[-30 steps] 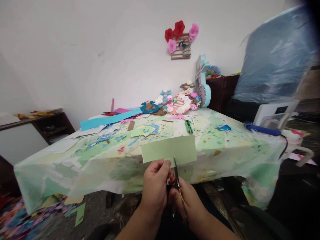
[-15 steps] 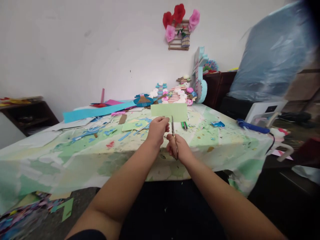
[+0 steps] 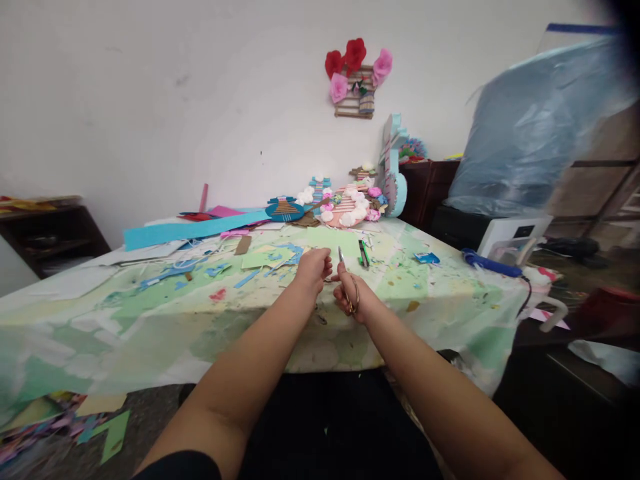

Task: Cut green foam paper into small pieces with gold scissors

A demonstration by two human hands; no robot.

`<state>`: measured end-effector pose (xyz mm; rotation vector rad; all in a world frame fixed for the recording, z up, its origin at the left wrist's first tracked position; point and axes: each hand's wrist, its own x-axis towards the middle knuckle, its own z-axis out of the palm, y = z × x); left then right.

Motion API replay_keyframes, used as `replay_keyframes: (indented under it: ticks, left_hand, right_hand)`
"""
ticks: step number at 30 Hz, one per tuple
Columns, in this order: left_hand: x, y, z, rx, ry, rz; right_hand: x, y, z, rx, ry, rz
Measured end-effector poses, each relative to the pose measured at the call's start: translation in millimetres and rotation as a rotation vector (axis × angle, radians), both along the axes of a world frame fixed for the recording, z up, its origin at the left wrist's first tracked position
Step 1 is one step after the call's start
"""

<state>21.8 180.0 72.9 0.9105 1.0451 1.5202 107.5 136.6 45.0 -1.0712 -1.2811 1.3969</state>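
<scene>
My left hand (image 3: 313, 271) is closed at the near edge of a light green sheet of paper (image 3: 334, 239), pinching it; the fingertips are partly hidden. The sheet stretches out beyond the hand, nearly level over the table. In my right hand (image 3: 356, 299) is a pair of scissors (image 3: 341, 256), its blades pointing up and away from me beside the sheet. The blades look closed together. Just right of them lies a green and black utility knife (image 3: 363, 253).
The table (image 3: 280, 327) has a patterned plastic cover. On it are a long blue strip (image 3: 195, 233), green and blue scraps (image 3: 267, 257), a blue packet (image 3: 427, 258) and a blue glue gun (image 3: 490, 263). Flower crafts (image 3: 350, 205) stand at the back; scraps litter the floor.
The green sheet has tipped from facing me to lying almost flat. The scissors have swung slightly left and away from it. The view has tilted up and turned a little right.
</scene>
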Motion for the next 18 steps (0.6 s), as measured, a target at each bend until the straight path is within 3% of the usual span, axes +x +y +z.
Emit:
replay_keyframes:
  ticks: [5,10,12,15,18]
  left_hand:
    - [-9.1,-4.2,-2.8,0.039,0.021,0.035]
    - [-16.6,-4.4,0.1,0.101,0.014,0.048]
    - [-18.8,-4.7,1.9,0.126,0.006,0.038]
    - [-20.8,-7.1,2.8,0.161,0.004,0.005]
    - [-21.8,-12.2,2.0,0.182,0.023,-0.032]
  right_hand:
    - [-1.2,5.0,2.0,-0.193,0.13,0.032]
    - [6.2,7.4,11.6,-0.244,0.189,0.07]
    - [12.3,6.7,18.4,-0.258,0.309,0.132]
    - [20.4,7.5,28.1,-0.173,0.455,0.198]
    - [25.7,14.6,32.1,-0.013,0.18,-0.067]
